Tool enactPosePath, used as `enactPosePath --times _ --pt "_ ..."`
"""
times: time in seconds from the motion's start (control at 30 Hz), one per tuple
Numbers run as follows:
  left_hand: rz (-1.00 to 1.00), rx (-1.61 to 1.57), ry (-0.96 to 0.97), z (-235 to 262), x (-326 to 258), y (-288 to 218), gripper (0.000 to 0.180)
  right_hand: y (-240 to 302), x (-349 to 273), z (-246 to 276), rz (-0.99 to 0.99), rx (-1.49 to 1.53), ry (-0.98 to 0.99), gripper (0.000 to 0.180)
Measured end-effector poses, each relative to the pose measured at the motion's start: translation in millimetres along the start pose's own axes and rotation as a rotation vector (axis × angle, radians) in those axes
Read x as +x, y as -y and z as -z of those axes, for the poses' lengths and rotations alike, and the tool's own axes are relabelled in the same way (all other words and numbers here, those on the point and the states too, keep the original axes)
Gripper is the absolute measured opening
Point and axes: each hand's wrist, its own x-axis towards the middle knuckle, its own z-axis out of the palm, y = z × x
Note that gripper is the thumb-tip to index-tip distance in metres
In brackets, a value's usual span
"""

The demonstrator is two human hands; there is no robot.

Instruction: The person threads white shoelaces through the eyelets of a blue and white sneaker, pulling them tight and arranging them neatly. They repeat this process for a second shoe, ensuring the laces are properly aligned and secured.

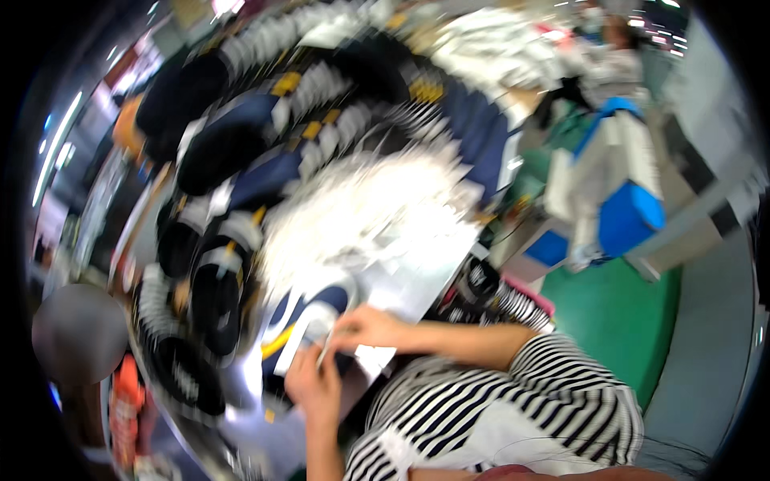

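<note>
My right hand (365, 327) and left hand (314, 385) meet over the navy shoe part (309, 309) on the table (417, 280). Fingers of both pinch a small pale piece (325, 346) between them; the shoe part lies just beyond, slanting away leftward.

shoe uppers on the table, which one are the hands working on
The navy upper with white and yellow trim at the table's near edge. The left hand and right hand meet over it; the other dark uppers lie untouched farther left and beyond.
</note>
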Motion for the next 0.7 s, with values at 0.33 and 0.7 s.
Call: enactPosePath --times 0.33,0.7 --pt "-0.039 0.040 -0.025 13.5 1.9 -24.8 0.012 20.1 -9.8 -7.1 -0.083 0.076 -0.027 0.029" --pt "-0.016 0.002 -0.143 46.5 15.4 -15.6 0.014 27.1 -36.1 -0.1 -0.011 0.434 0.534 0.022"
